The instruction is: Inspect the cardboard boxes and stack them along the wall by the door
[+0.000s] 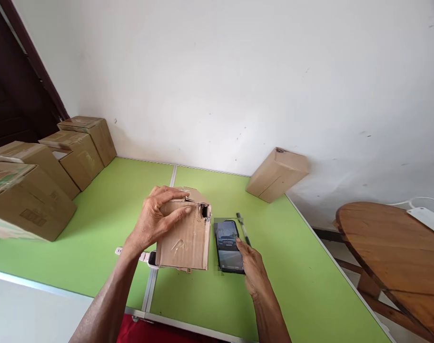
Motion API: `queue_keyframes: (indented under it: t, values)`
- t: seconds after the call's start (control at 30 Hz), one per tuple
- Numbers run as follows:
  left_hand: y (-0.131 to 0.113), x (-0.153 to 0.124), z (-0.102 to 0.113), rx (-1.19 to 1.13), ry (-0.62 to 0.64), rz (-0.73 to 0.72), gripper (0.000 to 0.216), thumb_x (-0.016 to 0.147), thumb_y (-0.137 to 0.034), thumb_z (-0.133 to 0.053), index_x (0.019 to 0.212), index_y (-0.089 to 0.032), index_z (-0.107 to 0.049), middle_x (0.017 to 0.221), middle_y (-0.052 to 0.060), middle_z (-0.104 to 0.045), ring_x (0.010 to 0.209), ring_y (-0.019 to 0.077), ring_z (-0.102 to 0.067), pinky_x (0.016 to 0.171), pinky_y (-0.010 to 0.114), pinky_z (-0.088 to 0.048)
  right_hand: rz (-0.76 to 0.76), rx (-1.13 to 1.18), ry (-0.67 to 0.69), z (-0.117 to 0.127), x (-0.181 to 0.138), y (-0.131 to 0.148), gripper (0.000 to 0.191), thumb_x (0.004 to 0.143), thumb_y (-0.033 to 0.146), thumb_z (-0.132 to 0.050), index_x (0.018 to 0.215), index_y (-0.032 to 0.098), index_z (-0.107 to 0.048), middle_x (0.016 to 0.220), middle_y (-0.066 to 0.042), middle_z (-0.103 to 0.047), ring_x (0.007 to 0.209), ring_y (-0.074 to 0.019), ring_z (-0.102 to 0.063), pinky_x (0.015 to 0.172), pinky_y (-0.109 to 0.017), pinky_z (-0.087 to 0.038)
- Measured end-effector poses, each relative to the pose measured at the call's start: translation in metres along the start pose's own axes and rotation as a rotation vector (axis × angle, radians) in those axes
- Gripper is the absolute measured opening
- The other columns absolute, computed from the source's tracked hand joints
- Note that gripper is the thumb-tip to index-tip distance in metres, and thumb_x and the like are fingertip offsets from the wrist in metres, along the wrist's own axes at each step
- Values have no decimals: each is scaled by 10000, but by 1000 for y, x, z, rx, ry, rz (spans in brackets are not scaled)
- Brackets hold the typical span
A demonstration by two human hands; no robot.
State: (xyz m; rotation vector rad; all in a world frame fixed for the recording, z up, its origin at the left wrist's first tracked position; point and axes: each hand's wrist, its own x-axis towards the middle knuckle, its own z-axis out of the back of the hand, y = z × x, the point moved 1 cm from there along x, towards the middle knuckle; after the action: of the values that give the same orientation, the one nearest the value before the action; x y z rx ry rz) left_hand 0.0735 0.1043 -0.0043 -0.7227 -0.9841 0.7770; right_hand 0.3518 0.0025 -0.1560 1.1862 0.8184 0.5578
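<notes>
My left hand grips the top of a small cardboard box, thumb on its near face and fingers over the upper edge. A dark torn hole shows at the box's upper right corner. In my right hand is a smartphone, its lit screen facing up with a picture of a car, thumb on the right edge. A smartwatch with a pale pink strap lies on the table, partly behind the box and my left wrist. Just beyond the phone rests a dark pen.
Several cardboard boxes stand in a row along the left of the green folding table. Another cardboard box leans against the wall at the back right. A wooden table with a white power strip stands to the right.
</notes>
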Motion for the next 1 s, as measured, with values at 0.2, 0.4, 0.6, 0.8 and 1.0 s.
queue_keyframes:
  t: [0.2, 0.4, 0.6, 0.8, 1.0]
  values:
    - [0, -1, -2, -15, -3, 13, 246, 945, -394, -835, 1171, -297, -843, 1216, 63, -826, 1229, 315, -665, 1071, 487, -533, 67, -440, -34, 12, 8, -3, 462, 668, 701, -597, 737, 256, -703, 766, -103, -774, 810, -348, -704, 763, -440, -514]
    - [1, -5, -4, -5, -23, 27, 378, 932, -407, -851, 1281, -280, -781, 1226, 58, -821, 1187, 299, -681, 1074, 463, -518, 127, -739, -41, 11, 10, -4, 412, 728, 627, -509, 846, 270, -677, 842, -176, -791, 871, -409, -741, 810, -478, -525]
    - [0, -10, -7, -66, -48, 62, 516, 908, -456, -866, 1372, -280, -728, 1240, 72, -814, 1218, 319, -701, 1163, 521, -479, 121, -931, -1, 11, 7, -2, 520, 813, 549, -428, 1051, 193, -722, 968, -237, -785, 942, -447, -759, 748, -490, -518]
    - [5, -17, -15, -127, -74, 125, 830, 828, -644, -882, 1538, -299, -627, 1580, 155, -598, 1474, 409, -543, 1260, 612, -424, 193, -749, -76, -3, -7, 27, 744, 856, 743, -407, 1161, 154, -745, 1105, -281, -774, 1086, -486, -741, 865, -562, -580]
    - [19, -49, -18, -267, -38, 557, 1027, 872, -910, -601, 1677, -286, -463, 1776, 174, -364, 1670, 498, -242, 1290, 748, -325, -203, 147, 511, -69, -39, 45, 833, 770, 879, -721, 1333, 266, -761, 1037, -117, -856, 1155, -399, -764, 885, -505, -640]
